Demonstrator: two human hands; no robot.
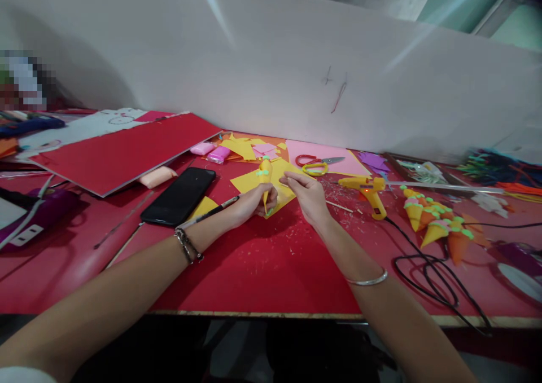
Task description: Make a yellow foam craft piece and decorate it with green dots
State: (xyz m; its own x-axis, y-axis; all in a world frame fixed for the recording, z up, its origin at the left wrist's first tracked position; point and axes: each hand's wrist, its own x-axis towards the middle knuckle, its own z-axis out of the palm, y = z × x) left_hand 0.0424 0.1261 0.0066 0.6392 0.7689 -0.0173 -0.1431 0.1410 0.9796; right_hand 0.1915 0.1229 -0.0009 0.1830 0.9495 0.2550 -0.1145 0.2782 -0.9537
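My left hand [255,201] is closed around a small yellow paper cone [265,171] with light green bits on it. The cone stands roughly upright from my fingers. To its right, my right hand [310,194] has thumb and fingertips pinched together; whatever they hold is too small to make out. Under both hands lies a yellow paper sheet [245,181] on the red table [254,281]. A black pen [215,208] rests by my left wrist. Just beyond my right hand are scissors [315,164] with red and yellow handles.
A yellow glue gun [367,191] with a looped black cord [423,278] lies at the right, beside several finished paper cones [436,228]. On the left are a black phone [180,196], a red board [131,152] and a purple power strip [42,219]. A white partition [254,61] rises behind.
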